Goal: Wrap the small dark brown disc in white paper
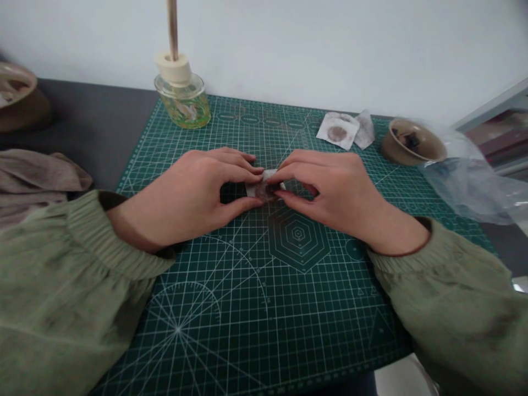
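Note:
Between my two hands lies a small white tea bag, its dark filling showing through the thin paper. My left hand pinches its left edge between thumb and fingers. On the other side, the thumb and fingertips of my right hand close on its right edge. My fingers cover part of the bag, which is low over or on the green cutting mat. Beyond my right hand rest a flat white tea bag with a brown round patch and a second white bag beside it.
A brown bowl with dark pieces stands at the right, beside a clear plastic bag. A reed diffuser bottle stands at the back left. Farther left are another bowl and a brown cloth. A white wall rises behind.

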The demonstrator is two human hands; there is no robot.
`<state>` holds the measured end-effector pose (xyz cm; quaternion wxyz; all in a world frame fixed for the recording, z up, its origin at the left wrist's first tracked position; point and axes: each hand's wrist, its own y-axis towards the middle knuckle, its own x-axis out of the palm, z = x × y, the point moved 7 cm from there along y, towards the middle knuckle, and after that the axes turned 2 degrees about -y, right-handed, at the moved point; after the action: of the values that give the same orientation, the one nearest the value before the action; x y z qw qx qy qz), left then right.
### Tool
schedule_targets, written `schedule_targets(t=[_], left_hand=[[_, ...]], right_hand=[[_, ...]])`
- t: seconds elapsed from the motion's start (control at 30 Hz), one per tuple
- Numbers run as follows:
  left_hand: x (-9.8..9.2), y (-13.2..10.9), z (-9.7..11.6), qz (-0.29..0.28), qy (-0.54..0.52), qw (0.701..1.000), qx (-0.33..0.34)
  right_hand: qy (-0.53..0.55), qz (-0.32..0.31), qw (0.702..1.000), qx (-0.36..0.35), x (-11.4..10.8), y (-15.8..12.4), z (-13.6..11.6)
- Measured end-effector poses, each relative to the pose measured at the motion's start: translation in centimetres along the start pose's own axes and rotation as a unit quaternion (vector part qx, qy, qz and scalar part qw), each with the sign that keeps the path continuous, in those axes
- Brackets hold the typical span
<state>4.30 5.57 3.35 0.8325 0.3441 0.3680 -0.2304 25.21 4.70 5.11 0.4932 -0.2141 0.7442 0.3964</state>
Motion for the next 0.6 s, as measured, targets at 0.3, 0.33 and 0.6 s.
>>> schedule_targets(t=[0.3, 0.33, 0.6], left_hand=[[0.07, 0.13, -0.75, -0.022, -0.012, 1.000, -0.018], [0.05, 0.16, -0.74, -0.022, -0.016, 0.999, -0.017], [0.00, 0.16, -0.91, -0.020, -0.012, 0.999, -0.022]], right_hand=[[-0.045, 0.002, 0.998, -0.044, 0.16, 0.18, -0.45], [-0.050, -0.001, 0.998, -0.045, 0.18, 0.20, -0.42], [-0.041, 0.008, 0.997, -0.062, 0.06, 0.13, -0.33]])
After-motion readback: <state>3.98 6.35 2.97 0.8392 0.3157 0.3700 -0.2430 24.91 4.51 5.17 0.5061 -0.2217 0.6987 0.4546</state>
